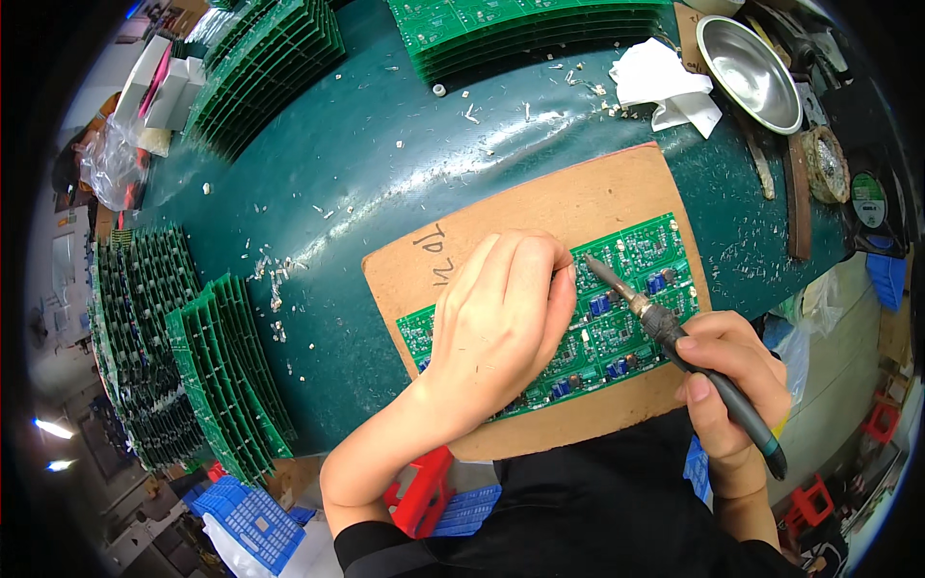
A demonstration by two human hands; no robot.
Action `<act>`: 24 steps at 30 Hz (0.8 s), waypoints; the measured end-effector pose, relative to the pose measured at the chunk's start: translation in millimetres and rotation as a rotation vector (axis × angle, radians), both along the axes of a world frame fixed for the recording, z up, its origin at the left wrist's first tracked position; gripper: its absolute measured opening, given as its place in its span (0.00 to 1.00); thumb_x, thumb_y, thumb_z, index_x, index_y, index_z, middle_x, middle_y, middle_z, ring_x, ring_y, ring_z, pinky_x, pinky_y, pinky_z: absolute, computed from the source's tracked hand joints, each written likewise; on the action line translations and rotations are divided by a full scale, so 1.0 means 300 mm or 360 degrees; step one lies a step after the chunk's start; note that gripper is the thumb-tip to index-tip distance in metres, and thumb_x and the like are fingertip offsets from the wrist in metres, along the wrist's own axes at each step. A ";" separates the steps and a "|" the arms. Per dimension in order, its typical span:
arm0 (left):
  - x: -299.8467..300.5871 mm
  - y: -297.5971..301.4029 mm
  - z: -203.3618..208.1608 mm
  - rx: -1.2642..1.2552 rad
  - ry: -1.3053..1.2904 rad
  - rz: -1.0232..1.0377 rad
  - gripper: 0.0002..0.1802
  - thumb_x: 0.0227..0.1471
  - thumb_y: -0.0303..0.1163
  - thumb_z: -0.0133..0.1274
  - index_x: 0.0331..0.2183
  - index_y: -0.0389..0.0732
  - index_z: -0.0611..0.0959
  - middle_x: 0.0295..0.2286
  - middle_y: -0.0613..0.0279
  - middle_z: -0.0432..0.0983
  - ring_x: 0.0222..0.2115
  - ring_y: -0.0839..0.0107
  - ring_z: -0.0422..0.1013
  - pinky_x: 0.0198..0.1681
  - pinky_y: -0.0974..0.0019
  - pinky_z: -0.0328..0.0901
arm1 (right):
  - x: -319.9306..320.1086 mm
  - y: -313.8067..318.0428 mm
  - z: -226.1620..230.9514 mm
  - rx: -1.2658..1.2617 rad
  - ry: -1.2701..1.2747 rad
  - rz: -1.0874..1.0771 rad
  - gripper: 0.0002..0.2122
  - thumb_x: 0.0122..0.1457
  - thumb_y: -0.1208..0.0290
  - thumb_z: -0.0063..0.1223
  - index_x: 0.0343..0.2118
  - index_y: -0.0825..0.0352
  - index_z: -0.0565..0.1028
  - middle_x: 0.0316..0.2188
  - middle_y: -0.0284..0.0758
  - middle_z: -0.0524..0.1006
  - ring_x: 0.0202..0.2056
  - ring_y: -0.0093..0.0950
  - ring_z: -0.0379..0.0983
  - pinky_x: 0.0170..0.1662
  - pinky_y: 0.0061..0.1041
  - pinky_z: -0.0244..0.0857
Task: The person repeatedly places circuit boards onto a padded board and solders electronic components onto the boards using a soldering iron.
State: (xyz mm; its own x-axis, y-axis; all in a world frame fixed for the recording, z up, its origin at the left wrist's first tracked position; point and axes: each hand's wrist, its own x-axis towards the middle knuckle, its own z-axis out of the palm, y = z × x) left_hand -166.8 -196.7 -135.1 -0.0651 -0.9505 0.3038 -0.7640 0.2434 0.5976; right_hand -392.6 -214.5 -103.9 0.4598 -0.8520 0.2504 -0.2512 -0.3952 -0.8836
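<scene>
A green circuit board with blue and silver parts lies on a tan fibreboard sheet. My right hand is closed round the dark handle of a soldering iron, which slants up to the left. Its tip reaches the upper part of the circuit board; whether it touches a joint I cannot tell. Over the board's left half rests my left hand, its fingers pinched together beside the iron's tip. Whatever those fingers hold is too small or hidden to make out.
Stacked green circuit boards stand at the back, with more boards at the left. A crumpled white tissue and a steel bowl sit back right. Small pale scraps litter the green tabletop. Blue crates are below.
</scene>
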 end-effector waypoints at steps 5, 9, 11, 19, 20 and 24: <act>-0.013 -0.010 0.010 -0.0077 -0.0084 -0.0022 0.11 0.42 0.18 0.58 0.30 0.37 0.76 0.28 0.58 0.74 0.29 0.59 0.72 0.33 0.62 0.66 | -0.002 -0.023 0.001 -0.0137 0.0014 0.0145 0.11 0.47 0.79 0.55 0.35 0.75 0.77 0.19 0.39 0.74 0.27 0.37 0.75 0.35 0.32 0.71; -0.013 -0.006 0.037 -0.0012 -0.0168 -0.0010 0.11 0.41 0.17 0.58 0.30 0.38 0.76 0.29 0.59 0.75 0.28 0.60 0.71 0.32 0.62 0.66 | -0.018 -0.020 -0.008 -0.0159 -0.0040 0.0108 0.10 0.49 0.77 0.55 0.35 0.75 0.77 0.19 0.39 0.74 0.27 0.37 0.75 0.34 0.31 0.71; -0.007 -0.001 0.040 -0.0002 -0.0144 -0.0007 0.10 0.42 0.17 0.58 0.30 0.38 0.76 0.29 0.58 0.75 0.28 0.60 0.71 0.32 0.63 0.66 | -0.039 -0.007 -0.002 -0.0031 -0.0113 -0.0175 0.11 0.51 0.75 0.54 0.35 0.75 0.77 0.20 0.39 0.74 0.26 0.37 0.74 0.32 0.30 0.70; 0.086 0.021 0.215 -0.0480 0.0422 0.0424 0.04 0.57 0.22 0.49 0.37 0.35 0.75 0.30 0.62 0.71 0.23 0.82 0.63 0.22 0.79 0.55 | -0.307 -0.223 -0.038 -0.0625 0.1163 -0.1155 0.15 0.65 0.73 0.46 0.52 0.70 0.72 0.47 0.38 0.75 0.48 0.25 0.72 0.51 0.22 0.62; 0.084 0.012 0.245 -0.0659 0.0464 0.0486 0.06 0.57 0.23 0.48 0.38 0.35 0.75 0.29 0.61 0.71 0.21 0.82 0.60 0.21 0.79 0.53 | -0.348 -0.229 -0.066 -0.0516 0.1126 -0.1083 0.15 0.64 0.74 0.48 0.52 0.69 0.73 0.47 0.36 0.76 0.49 0.25 0.71 0.51 0.22 0.62; 0.007 -0.051 0.239 -0.0470 0.0681 0.0175 0.09 0.54 0.21 0.48 0.39 0.34 0.73 0.28 0.63 0.68 0.22 0.82 0.59 0.23 0.78 0.55 | -0.353 -0.121 -0.110 -0.0269 -0.0004 -0.1056 0.12 0.60 0.79 0.48 0.46 0.75 0.73 0.43 0.43 0.75 0.42 0.30 0.74 0.47 0.26 0.65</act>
State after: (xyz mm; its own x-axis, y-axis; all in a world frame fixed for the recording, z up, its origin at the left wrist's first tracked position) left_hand -164.8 -211.9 -63.4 0.2187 -0.8145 0.5373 -0.4974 0.3807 0.7795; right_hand -498.4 -250.8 -136.9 -0.1470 -0.9023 0.4054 -0.4859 -0.2911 -0.8241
